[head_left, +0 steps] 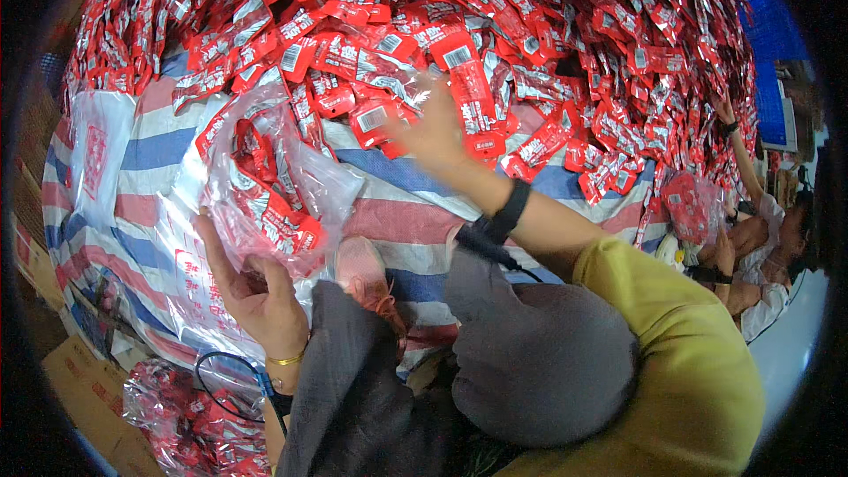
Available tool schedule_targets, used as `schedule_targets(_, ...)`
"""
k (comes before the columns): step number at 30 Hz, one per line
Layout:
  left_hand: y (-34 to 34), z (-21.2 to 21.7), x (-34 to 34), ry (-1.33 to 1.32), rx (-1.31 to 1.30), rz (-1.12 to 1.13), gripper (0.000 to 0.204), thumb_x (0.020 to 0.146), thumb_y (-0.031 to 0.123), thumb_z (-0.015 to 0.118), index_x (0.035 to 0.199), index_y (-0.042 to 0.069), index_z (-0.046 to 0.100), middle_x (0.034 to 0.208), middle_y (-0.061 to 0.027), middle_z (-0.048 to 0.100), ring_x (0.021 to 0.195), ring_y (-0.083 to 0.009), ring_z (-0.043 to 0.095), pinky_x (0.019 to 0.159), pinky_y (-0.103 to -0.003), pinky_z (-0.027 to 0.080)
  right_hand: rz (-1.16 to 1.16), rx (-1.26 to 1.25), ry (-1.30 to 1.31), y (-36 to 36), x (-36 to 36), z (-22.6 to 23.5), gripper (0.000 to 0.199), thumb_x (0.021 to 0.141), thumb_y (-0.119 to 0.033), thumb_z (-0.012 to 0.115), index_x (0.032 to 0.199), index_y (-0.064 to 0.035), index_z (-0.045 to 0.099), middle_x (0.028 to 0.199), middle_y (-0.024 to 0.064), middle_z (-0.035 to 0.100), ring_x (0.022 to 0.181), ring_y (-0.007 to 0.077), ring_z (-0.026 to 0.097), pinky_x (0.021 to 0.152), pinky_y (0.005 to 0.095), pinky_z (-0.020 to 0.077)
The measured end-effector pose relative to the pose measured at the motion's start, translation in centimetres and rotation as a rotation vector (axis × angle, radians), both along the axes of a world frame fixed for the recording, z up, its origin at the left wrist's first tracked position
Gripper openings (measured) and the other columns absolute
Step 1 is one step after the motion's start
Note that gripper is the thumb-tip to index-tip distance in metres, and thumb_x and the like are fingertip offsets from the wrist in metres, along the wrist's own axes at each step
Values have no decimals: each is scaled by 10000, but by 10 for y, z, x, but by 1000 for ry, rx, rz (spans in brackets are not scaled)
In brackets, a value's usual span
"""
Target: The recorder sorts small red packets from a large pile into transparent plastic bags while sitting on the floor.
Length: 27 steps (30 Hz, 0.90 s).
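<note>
Red-and-silver snack packets [468, 79] lie in a large heap in front of me. My right hand [431, 134] is over the heap's near edge, smeared by motion; whether it grips a packet I cannot make out. At the left, a clear plastic bag [331, 190] lies with its mouth spread, several red packets [274, 203] inside. Just below the bag's near edge is my left hand [256, 296], its index finger stretched out and its thumb apart. Nothing shows in its grip, though its fingertips are close to the plastic.
A striped sheet [397, 221] lies under the heap. Flat printed bags [97, 155] rest at the left. Filled bags of red packets [203, 424] and a cardboard box [84, 380] stand at lower left. Another person [768, 238] sits at the right, reaching to the heap beside a filled bag [693, 206].
</note>
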<state>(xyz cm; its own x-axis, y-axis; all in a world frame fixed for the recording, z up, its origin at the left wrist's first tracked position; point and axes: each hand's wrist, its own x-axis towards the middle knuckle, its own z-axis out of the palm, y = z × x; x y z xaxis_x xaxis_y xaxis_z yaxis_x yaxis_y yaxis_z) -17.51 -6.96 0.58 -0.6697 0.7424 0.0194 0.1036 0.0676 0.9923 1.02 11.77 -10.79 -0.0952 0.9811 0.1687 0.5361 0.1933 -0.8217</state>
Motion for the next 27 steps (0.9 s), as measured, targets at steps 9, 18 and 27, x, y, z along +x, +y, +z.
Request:
schedule_targets(9,16,-5,21,-10,-63,-115,810,874,-135,484,1629,59,263,1693,-64,291,706,3,428,633,-174,386,-241,157,-569,12,108,-78,848,723,-317,874,1362,38,444,1146,270,630,1093,485,577,913,553,501)
schedule_targets(18,7,-5,13,-46,-67,-112,818,852,-135,495,1620,42,276,1672,-65,333,679,-1,432,587,-178,367,281,-214,-454,21,147,-41,729,666,-227,912,1274,-54,549,1331,220,569,1273,421,530,1014,466,487)
schedule_targets(27,5,-5,11,17,-63,-67,816,838,-133,491,1612,25,288,1662,-72,354,668,-5,430,581,-180,360,493,6,-1219,116,154,-16,1144,452,-656,933,1369,-97,537,1309,209,524,1304,391,479,1176,617,276)
